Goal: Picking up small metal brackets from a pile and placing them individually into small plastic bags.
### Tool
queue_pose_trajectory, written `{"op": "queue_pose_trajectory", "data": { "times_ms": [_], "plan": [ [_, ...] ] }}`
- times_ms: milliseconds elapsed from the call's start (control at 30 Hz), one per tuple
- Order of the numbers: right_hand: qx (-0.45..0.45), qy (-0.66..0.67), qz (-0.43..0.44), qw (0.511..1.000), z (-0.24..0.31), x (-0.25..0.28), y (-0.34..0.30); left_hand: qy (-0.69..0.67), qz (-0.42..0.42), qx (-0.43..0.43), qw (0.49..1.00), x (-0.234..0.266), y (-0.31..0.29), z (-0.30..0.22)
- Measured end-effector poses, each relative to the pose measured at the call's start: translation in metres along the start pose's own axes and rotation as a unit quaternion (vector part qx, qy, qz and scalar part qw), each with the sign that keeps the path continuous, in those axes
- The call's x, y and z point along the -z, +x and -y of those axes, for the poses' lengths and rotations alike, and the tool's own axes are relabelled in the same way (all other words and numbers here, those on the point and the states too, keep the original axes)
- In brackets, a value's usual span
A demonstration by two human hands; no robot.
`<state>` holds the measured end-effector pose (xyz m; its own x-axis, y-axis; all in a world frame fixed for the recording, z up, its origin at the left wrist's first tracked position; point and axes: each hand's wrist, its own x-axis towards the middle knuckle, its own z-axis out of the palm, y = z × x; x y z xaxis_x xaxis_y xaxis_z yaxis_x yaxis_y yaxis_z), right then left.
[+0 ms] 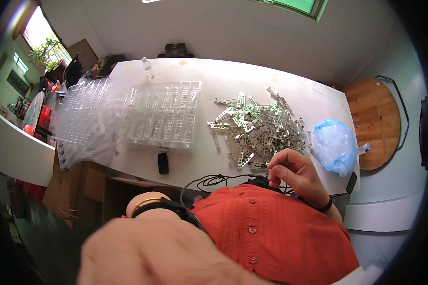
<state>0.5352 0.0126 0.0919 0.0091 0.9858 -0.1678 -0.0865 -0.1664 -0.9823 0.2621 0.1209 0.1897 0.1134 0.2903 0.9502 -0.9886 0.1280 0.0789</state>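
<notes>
My right hand (295,175), with a dark band at its wrist, is raised in front of my red shirt, by the near edge of a pile of metal parts (266,135). Its fingers curl loosely, somewhat apart, and nothing shows in them. Very close to the lens at lower left, my left hand (142,251) is large and blurred; its fingers are out of sight. A gold bracelet and a black strap circle the left wrist behind it. The pile is made of silvery flat strips with holes, heaped and crossing each other on the white table (176,171).
Clear plastic compartment trays (162,114) lie left of the pile, with more clear trays (81,111) at the table's left end. A small black object (163,163), a clear bottle (148,68) and a blue plastic bag (335,146) also lie there. Black cable (214,179) runs along the near edge.
</notes>
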Motion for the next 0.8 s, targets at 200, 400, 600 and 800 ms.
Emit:
{"op": "queue_pose_trajectory", "data": {
  "times_ms": [200, 400, 600, 800],
  "plan": [
    [-0.013, 0.016, 0.013, 1.0, -0.002, 0.003, 0.005, 0.011, -0.024, -0.083, 0.996, -0.01, 0.009, 0.006],
    [-0.019, 0.017, 0.036, 0.999, -0.008, 0.01, 0.011, -0.019, -0.068, -0.004, 0.998, 0.01, -0.021, 0.003],
    [-0.042, 0.024, 0.03, 0.998, -0.01, 0.009, 0.018, -0.021, -0.071, 0.173, 0.982, 0.014, -0.023, 0.04],
    [-0.084, -0.001, -0.007, 0.996, -0.012, 0.017, 0.013, -0.007, -0.064, 0.21, 0.976, 0.017, -0.036, 0.076]
  ]
}}
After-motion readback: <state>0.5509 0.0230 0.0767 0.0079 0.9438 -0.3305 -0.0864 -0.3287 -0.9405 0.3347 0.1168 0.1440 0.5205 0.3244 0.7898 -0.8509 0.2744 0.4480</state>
